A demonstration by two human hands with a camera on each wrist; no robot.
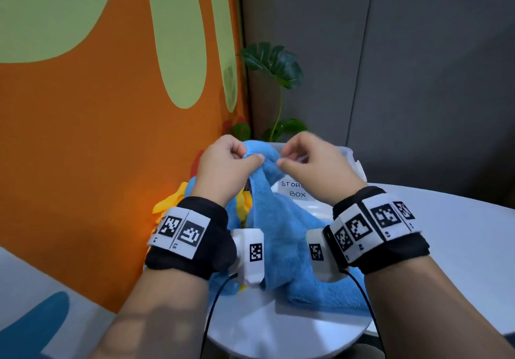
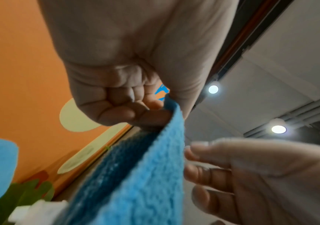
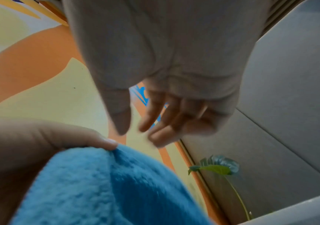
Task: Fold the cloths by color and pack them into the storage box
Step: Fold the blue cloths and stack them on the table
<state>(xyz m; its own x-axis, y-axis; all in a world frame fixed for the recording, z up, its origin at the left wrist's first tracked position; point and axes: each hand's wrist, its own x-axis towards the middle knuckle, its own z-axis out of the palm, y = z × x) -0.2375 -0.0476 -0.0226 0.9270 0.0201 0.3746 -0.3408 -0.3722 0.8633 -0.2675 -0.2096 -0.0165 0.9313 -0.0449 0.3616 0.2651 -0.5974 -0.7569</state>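
Hands are both up in front of the storage box (image 1: 351, 154), working the top edge of a blue cloth (image 1: 281, 236). Left hand (image 1: 223, 163) has that edge pinched between thumb and curled fingers, clear as day from the left wrist view, where the cloth (image 2: 151, 175) hangs down from the pinch. Right hand (image 1: 312, 163) is just beside it, fingers loosely bent and reaching for the cloth edge, but the right wrist view shows those fingers (image 3: 163, 120) apart from the fabric and gripping nothing. The lower part of the cloth drapes down in front of the box and spreads onto the white table (image 1: 459, 233). Left of the box, partly hidden behind the blue stuff, there's a yellow cloth (image 1: 172, 201) bunched up by the orange wall (image 1: 97, 135). A green plant (image 1: 274, 61) sticks up behind the box.
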